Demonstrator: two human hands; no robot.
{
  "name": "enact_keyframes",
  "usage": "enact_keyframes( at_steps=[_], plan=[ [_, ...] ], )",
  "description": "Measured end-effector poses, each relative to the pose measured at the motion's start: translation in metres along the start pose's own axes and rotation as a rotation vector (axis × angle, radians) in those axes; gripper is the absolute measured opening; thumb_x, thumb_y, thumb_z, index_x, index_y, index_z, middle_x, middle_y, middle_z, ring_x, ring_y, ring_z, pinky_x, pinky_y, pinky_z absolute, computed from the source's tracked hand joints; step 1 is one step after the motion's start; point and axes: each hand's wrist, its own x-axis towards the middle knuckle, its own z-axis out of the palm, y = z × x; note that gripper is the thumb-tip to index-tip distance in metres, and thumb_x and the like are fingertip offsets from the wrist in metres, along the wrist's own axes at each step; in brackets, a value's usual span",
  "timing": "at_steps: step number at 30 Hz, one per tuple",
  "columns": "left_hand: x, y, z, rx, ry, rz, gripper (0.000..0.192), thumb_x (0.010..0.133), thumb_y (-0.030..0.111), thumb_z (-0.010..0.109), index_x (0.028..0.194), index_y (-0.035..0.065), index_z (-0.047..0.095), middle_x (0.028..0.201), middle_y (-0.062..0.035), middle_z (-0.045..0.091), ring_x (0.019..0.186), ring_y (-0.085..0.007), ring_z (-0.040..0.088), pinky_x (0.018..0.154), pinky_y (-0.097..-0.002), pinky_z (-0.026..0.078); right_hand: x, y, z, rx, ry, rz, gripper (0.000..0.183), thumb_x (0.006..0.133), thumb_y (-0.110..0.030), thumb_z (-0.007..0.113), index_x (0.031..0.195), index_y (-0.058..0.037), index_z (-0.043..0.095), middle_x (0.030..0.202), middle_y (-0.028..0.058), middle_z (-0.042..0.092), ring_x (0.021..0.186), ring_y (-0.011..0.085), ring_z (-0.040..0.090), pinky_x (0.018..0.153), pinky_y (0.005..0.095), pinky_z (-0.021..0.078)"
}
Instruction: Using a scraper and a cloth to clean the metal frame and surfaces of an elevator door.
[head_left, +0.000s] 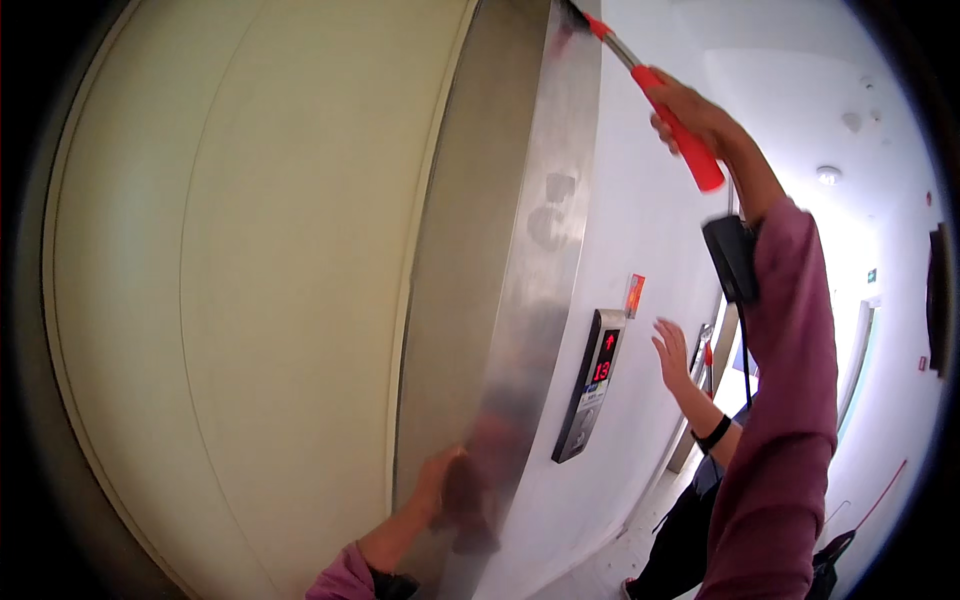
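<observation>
My right hand, raised high, grips the red handle of a long-handled cleaning tool. A bare metal shaft joins this handle to a red collar and a dark head, which lies against the top of the brushed-metal elevator door frame. The head is partly cut off by the picture's top edge, so its exact kind is unclear. Low down, my left hand rests against the inner side of the same frame. Its fingers are mostly hidden, and a dark reflection shows beside them. Smudges mark the frame's front face.
Pale elevator doors fill the left. An elevator call panel with a lit display is on the white wall, below a small red sticker. Another person's raised hand is beyond my right arm. A black device with a cable hangs at my sleeve.
</observation>
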Motion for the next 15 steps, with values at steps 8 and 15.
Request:
enact_keyframes(
  at_steps=[8, 15],
  plan=[
    [-0.001, 0.0, -0.006, -0.084, -0.021, 0.021, 0.025, 0.081, 0.027, 0.045, 0.072, 0.0052, 0.054, 0.068, -0.0041, 0.055, 0.067, -0.0121, 0.053, 0.063, -0.028, 0.043, -0.026, 0.03, 0.028, -0.043, 0.04, -0.027, 0.048, 0.083, -0.029, 0.042, 0.127, -0.0142, 0.027, 0.065, 0.001, 0.046, 0.048, 0.0057, 0.043, 0.042, 0.0207, 0.042],
    [0.002, -0.01, -0.006, 0.073, 0.059, 0.177, 0.025, 0.083, 0.026, 0.043, 0.073, 0.0058, 0.052, 0.068, -0.0037, 0.053, 0.064, -0.0145, 0.054, 0.059, -0.0287, 0.044, -0.087, -0.005, 0.055, -0.076, -0.029, 0.228, 0.042, 0.088, -0.036, 0.037, 0.127, -0.0216, 0.031, 0.066, -0.0042, 0.043, 0.05, 0.0038, 0.041, 0.044, 0.0181, 0.0404]
  ],
)
